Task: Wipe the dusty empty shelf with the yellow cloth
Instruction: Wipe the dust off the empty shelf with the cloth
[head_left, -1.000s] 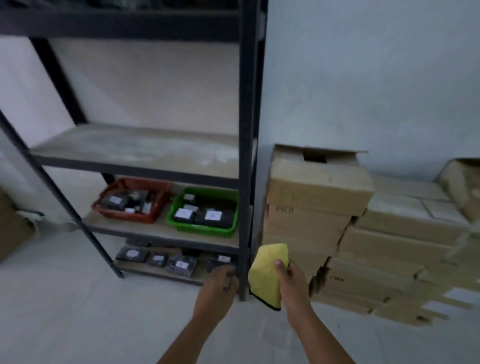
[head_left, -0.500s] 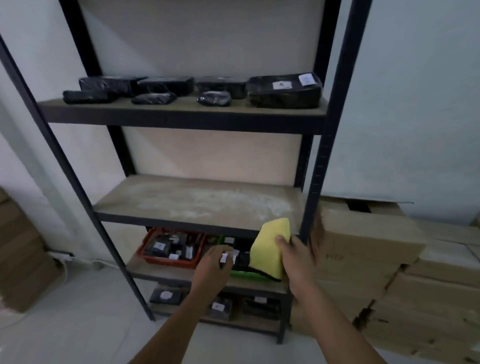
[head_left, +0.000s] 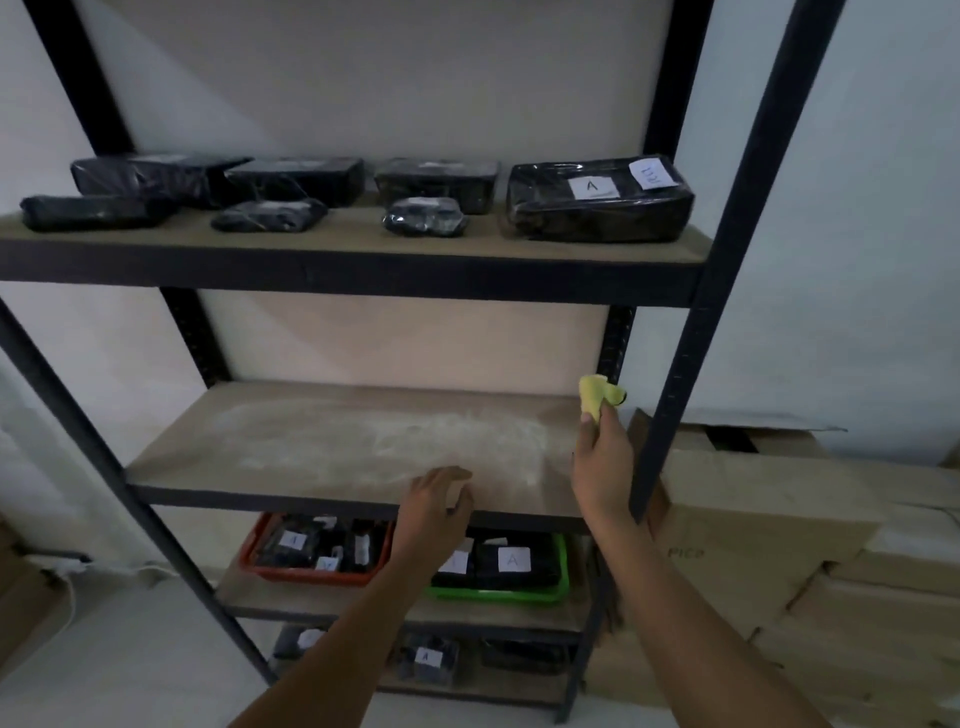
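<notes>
I see one black rack (head_left: 675, 374) with four boards; the dusty shelf (head_left: 322, 441) sits at centre, bare but for white powder. At 12 o'clock seven black-wrapped packages (head_left: 597, 200) lie on the upper board; at 6 o'clock, one red tray (head_left: 311, 574) and one green tray (head_left: 558, 592). At 4 o'clock, stacked cardboard boxes (head_left: 769, 519). My right hand (head_left: 602, 462) reaches to the shelf's 3 o'clock end, fingers pinching the bunched yellow cloth (head_left: 595, 395). My left hand (head_left: 434, 512) hovers at the front edge, fingers loosely curled, holding nothing.

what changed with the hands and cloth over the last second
The right hand carried the yellow cloth up from below the rack to the dusty shelf's right rear corner. The left hand rose to the shelf's front edge. The cloth stayed gripped; the dust looks unwiped.
</notes>
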